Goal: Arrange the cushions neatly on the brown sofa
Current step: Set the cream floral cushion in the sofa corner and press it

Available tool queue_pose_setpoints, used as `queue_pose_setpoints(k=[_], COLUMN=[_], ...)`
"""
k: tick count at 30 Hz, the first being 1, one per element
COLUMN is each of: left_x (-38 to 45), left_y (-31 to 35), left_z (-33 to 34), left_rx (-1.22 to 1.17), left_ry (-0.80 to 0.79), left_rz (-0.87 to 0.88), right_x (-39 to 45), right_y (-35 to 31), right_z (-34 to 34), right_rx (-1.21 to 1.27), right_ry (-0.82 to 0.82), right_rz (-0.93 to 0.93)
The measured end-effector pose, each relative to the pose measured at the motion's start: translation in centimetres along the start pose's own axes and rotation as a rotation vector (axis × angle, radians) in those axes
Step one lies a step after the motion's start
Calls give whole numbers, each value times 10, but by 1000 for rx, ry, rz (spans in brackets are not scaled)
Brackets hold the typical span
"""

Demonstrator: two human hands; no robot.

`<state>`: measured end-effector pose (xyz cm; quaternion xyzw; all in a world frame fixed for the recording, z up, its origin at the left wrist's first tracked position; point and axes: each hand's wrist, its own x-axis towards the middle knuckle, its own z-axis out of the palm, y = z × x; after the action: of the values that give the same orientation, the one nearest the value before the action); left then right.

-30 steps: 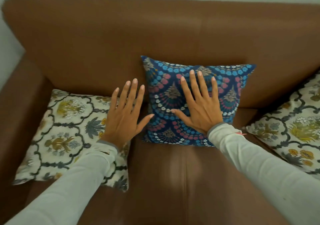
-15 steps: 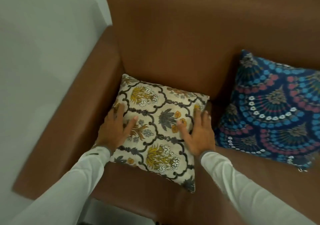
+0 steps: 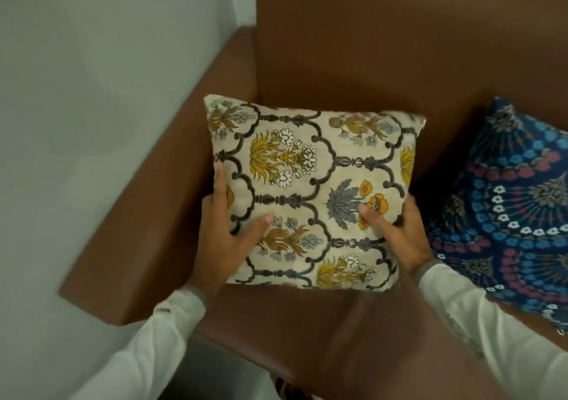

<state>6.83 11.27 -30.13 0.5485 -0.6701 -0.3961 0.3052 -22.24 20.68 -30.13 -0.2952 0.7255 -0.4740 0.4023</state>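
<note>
A cream cushion [image 3: 310, 190] with yellow and grey flowers is held up above the left end of the brown sofa [image 3: 353, 46], its face tilted toward me. My left hand [image 3: 224, 233] grips its left edge, thumb on the front. My right hand [image 3: 396, 230] grips its right edge, thumb on an orange flower. A blue patterned cushion [image 3: 510, 215] leans against the sofa back to the right, apart from both hands.
The sofa's left armrest [image 3: 159, 203] runs beside the cream cushion. A pale wall [image 3: 92, 92] stands left of the sofa. The seat [image 3: 322, 332] shows below the held cushion.
My hands left the blue cushion, moved to the cream cushion lying flat on the seat, took its sides and raised it upright. The view swung left.
</note>
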Motion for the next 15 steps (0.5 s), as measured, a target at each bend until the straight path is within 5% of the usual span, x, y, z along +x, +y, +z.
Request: queue_pose_setpoints(k=[6,15], left_x=[-12,17], left_y=[-2,0], left_z=[-4,1], left_rx=[132,389], left_ry=[343,350], left_rz=[24,-120], right_x=[78,133], right_y=[-66,-65], right_z=[38,89], right_rx=[-243,-378], right_ry=[-245,-225], right_rz=[-183,-220])
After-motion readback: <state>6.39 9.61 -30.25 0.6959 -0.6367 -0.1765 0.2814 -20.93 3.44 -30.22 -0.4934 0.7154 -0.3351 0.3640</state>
